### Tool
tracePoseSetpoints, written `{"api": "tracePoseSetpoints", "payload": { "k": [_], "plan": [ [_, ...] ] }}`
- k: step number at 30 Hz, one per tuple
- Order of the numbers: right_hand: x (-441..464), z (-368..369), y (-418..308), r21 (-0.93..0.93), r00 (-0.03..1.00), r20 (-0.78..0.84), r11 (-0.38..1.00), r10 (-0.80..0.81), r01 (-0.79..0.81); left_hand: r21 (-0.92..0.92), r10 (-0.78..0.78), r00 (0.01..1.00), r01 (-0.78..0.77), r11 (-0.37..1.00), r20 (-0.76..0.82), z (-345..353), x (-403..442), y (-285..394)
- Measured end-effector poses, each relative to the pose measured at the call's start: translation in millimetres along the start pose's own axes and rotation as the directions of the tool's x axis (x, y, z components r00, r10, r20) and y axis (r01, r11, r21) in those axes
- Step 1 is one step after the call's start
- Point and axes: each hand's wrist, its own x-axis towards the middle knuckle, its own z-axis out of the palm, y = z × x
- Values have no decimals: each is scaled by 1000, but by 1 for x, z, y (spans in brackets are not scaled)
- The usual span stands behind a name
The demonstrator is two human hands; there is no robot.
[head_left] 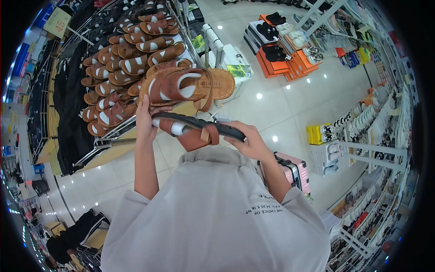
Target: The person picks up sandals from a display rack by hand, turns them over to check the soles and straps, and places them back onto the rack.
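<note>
Head view shows your left hand [146,119] gripping the far sandal [204,85] at its left end, your right hand [248,141] grasping the near sandal [194,139] at its right end; that one spans between your hands, right of the piled sandals [121,78]

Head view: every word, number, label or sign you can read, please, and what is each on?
"FASHION", apparently, on the tan insole of the upper brown leather sandal.
"45", on the pale yellow square sign.
"THE CHOICE OF N", cut short, upside down on the pale grey fabric shirt.
"20.5.16", probably, on the same shirt.
Too small or blurred: the shirt's remaining print, the green printed card, any lettering on the orange cardboard shoeboxes.
</note>
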Motion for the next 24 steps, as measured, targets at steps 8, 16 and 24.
{"api": "tracePoseSetpoints", "payload": {
  "k": [8,16,24],
  "plan": [
    [-3,-20,-54,-548,770,77,619,-633,563,-280,307,951,-286,916,32,-46,-1,-13],
    [-7,-18,-58,-715,474,35,310,-880,627,-780,769,289,-103,617,571,-18,24,10],
    [-15,-16,-56,-632,529,-138,486,-838,604,-865,874,-10,-145,480,486,18,12,42]
  ]
}}
